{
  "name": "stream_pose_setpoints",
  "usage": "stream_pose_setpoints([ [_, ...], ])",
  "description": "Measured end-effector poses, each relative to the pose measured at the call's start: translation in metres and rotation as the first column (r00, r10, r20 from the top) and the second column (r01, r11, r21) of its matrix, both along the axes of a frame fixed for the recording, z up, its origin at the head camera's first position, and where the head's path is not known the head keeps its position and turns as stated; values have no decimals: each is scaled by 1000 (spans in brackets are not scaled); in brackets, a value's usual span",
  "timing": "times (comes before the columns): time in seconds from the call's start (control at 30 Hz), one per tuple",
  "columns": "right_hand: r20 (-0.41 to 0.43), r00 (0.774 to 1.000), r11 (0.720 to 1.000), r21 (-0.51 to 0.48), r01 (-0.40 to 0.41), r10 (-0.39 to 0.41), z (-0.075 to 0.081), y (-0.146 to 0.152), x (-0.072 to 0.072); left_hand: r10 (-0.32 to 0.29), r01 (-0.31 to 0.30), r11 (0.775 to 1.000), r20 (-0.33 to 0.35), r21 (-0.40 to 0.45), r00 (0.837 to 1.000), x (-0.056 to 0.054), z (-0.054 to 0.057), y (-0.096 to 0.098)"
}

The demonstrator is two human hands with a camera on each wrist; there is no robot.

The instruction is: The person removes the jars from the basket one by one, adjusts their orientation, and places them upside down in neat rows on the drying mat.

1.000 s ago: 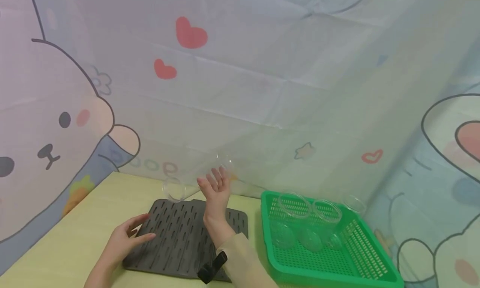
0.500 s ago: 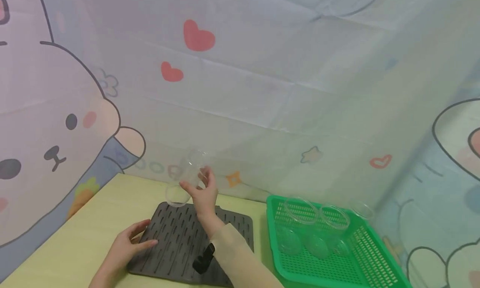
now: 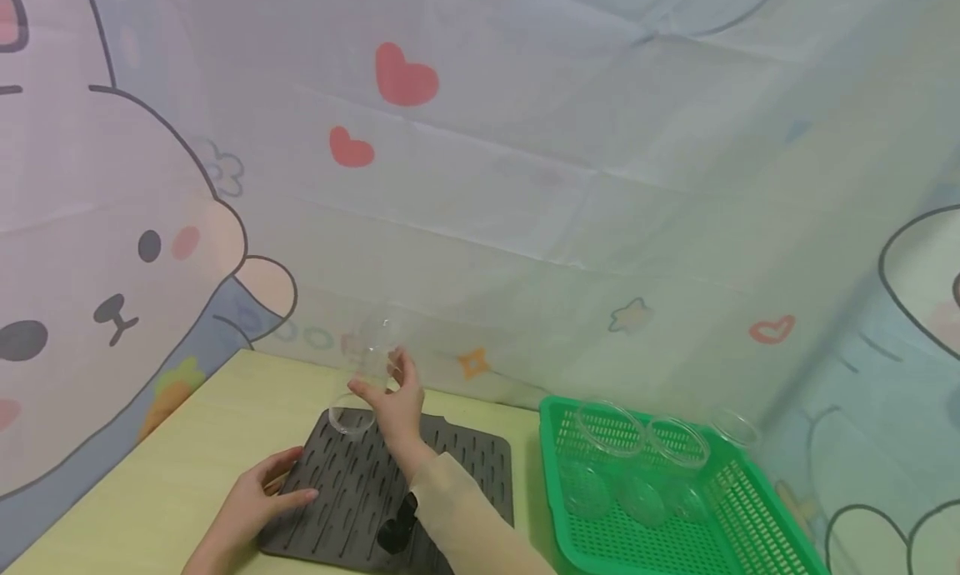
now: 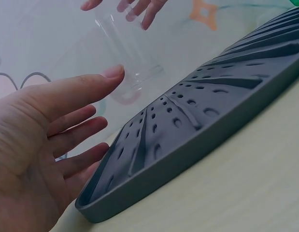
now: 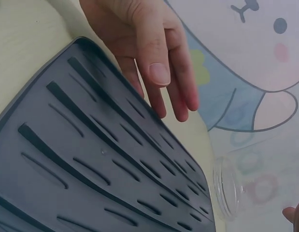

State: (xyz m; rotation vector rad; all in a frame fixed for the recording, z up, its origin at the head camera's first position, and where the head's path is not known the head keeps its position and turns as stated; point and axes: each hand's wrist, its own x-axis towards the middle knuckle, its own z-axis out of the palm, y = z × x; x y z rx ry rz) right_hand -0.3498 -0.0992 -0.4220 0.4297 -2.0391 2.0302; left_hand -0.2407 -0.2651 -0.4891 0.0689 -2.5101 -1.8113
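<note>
My right hand holds a clear drinking glass between thumb and fingers, its rim pointing down and its base up. That rim overlaps the far left corner of a dark grey ribbed drying mat in the head view. In the left wrist view the glass hangs tilted beyond the mat. My left hand lies at the mat's left edge, thumb over the top and fingers loosely extended alongside. The right wrist view shows the glass's round rim near the mat's far end.
A green plastic basket stands right of the mat. Inside it lean three clear glasses, one with its rim up at the back. The pale yellow table ends at a printed cloth backdrop.
My right hand has moved left and lower with the glass, from above the mat's back edge to its far left corner. The left hand stays at the mat's edge.
</note>
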Motion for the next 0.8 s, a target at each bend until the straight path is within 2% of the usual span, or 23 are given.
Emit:
stream_pose_setpoints([
  [0.43,57,998,997,61,-37,33,-14,-3,-3,-8,8,1000,2,-16,1000,-2,0,3],
  [0.6,92,995,996,72,-46,39,-16,-4,-1,-13,14,1000,8,-22,1000,-2,-1,3],
  [0.8,96,994,993,103,-62,52,-13,-5,-1,-12,12,999,1,-42,1000,-2,-1,2],
])
